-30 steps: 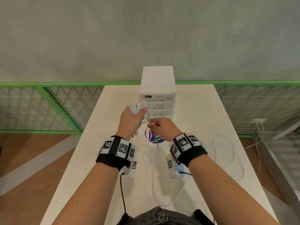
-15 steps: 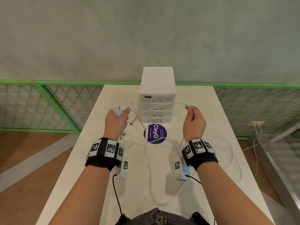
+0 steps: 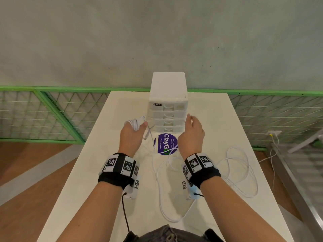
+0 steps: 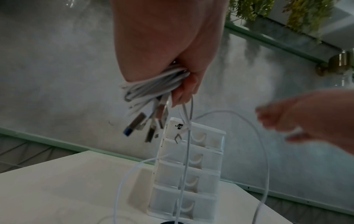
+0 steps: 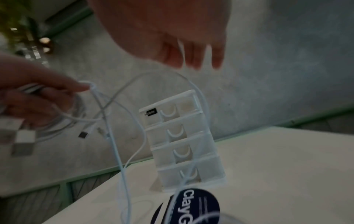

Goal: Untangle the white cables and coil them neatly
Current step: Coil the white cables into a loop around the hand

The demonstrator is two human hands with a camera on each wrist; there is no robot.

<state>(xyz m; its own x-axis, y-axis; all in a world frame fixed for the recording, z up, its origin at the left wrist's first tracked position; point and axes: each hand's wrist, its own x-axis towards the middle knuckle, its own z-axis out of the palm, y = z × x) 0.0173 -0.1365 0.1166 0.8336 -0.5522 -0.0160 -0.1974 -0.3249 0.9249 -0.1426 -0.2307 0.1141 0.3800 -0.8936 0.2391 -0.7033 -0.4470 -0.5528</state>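
My left hand [image 3: 135,131] grips a coiled bundle of white cables [image 3: 134,123] above the white table [image 3: 211,130]. In the left wrist view several connectors [image 4: 138,124] hang below that bundle [image 4: 153,86]. One thin white strand [image 3: 166,117] arcs from the bundle across to my right hand [image 3: 191,124], which is raised in front of the drawers with straight fingers. In the right wrist view the strand [image 5: 162,73] curves just under the fingertips [image 5: 191,63], and a white line shows between two of them. The loose rest of the cable [image 3: 244,173] lies in loops on the table.
A white four-drawer unit [image 3: 168,95] stands at the table's far end. A round purple sticker [image 3: 166,144] lies in front of it. A green mesh railing [image 3: 52,91] and a grey wall are behind. Another cable loop [image 3: 167,213] lies near the front edge.
The hands were together, then spread apart, and have now come closer again. My right hand's fingers have straightened out of their pinch on the strand.
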